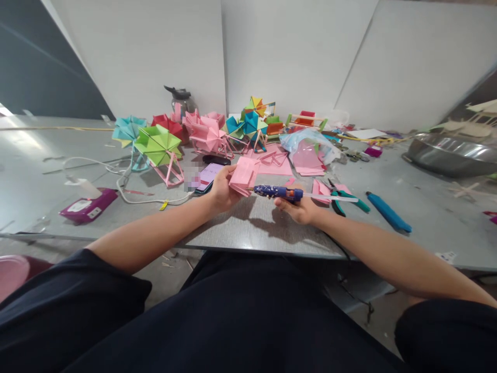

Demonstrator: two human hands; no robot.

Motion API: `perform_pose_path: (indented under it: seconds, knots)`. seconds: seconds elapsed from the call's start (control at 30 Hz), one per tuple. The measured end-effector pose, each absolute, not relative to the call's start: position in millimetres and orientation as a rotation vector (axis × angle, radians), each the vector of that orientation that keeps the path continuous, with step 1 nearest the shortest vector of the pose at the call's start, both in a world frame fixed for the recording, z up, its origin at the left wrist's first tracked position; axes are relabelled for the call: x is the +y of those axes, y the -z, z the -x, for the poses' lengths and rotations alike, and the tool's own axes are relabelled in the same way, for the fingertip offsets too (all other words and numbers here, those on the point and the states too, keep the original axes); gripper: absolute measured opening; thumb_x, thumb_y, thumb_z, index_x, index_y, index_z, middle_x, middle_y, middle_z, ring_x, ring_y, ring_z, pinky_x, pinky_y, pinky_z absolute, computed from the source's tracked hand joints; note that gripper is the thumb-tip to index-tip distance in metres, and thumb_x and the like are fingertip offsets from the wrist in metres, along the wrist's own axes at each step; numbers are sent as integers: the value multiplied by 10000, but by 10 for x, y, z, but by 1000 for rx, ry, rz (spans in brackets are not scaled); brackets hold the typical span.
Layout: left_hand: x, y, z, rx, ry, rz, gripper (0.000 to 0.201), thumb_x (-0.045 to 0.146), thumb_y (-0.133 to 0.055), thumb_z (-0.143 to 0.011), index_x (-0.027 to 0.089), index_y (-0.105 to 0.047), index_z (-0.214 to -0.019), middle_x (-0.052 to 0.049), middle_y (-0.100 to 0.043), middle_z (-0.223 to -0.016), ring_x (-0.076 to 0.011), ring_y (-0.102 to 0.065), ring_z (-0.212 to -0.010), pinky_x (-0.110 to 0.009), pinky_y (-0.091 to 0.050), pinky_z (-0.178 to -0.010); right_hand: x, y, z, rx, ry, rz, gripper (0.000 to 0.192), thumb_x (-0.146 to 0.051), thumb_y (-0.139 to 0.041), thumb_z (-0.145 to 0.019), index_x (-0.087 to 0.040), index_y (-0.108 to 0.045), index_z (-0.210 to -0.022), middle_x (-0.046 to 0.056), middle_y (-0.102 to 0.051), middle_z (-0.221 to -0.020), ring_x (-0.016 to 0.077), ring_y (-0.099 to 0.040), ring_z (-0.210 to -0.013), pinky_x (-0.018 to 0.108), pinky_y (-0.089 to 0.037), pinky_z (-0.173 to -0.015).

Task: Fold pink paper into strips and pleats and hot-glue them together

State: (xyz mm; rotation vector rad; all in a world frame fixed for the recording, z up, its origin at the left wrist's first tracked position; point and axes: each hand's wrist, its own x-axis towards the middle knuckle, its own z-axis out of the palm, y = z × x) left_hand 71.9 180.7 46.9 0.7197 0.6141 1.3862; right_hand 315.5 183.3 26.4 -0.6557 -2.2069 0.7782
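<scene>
My left hand (224, 189) is closed on a folded pink paper piece (244, 175), held up above the table. In my right hand (298, 210) is a dark blue hot glue gun (274, 192), lying level with its tip at the paper's lower right edge. A clear glue stick (330, 197) sticks out of the gun's back end to the right. Whether the tip touches the paper I cannot tell. Just behind the hands lie pink paper sheets (277, 161) and pink paper strips.
Several folded paper models, among them a green one (158, 145) and a pink one (207, 132), stand at the back. A phone (209, 177) and a purple power strip (89, 205) lie left. Green-handled pliers (351, 201), a blue cutter (388, 211) and a metal bowl (438, 155) are right.
</scene>
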Motion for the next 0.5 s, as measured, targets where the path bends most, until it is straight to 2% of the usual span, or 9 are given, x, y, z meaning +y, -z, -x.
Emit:
perform_pose_path:
  seconds: [0.27,0.4,0.5]
  knots:
    - [1725,-537,-702,621,-1385,-721,220,330,-611,-889,149,-735,-907,-84,-758,-783,-224,-688,-693,-350,-579,-689,1844,-315,-3185,-2200,-804,722,565,-696,-690,-947,-237,-521,-664,-20,-457,-575,136,-394,-536,307,-304,-497]
    - [1721,-527,-682,610,-1378,-733,234,345,-635,-881,138,-740,-902,-82,-749,-769,-204,-661,-658,-323,-541,-634,1852,-310,-3192,-2188,-758,727,587,-728,-656,-954,-241,-526,-654,-12,-471,-567,146,-415,-532,319,-318,-505]
    - [1735,-510,-669,629,-1378,-725,257,354,-638,-873,131,-754,-928,-96,-760,-779,-221,-675,-688,-334,-537,-649,1862,-300,-3193,-2182,-732,751,591,-734,-635,-964,-241,-528,-658,-11,-486,-568,147,-424,-532,321,-328,-509]
